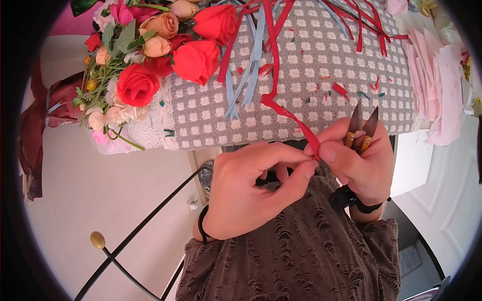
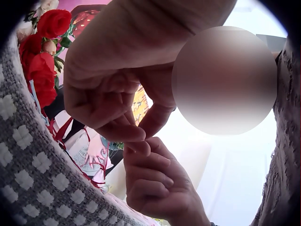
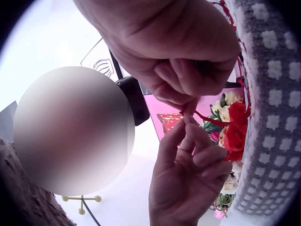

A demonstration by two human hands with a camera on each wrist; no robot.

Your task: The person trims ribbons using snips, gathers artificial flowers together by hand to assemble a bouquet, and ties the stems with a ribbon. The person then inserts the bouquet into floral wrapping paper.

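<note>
A narrow red ribbon [image 1: 288, 116] runs from the checked cloth down to the fingertips of both hands. The left hand [image 1: 256, 185] pinches its end between thumb and index finger. Right beside it, thumb and index finger of the right hand [image 1: 364, 160] pinch the same ribbon, the fingertips of both hands meeting. Small thread snips [image 1: 362, 128] with yellow handles are tucked in the right hand, their blades apart and pointing away from the body. In the right wrist view, the red ribbon [image 3: 211, 121] trails from the pinched fingertips toward the cloth.
A grey-and-white checked cloth [image 1: 201, 118] covers the work surface, scattered with ribbon scraps. Red roses [image 1: 138, 84] and other flowers lie at the left. Light blue ribbons [image 1: 249, 83] hang over the cloth. Pink paper sheets [image 1: 444, 95] are at the right.
</note>
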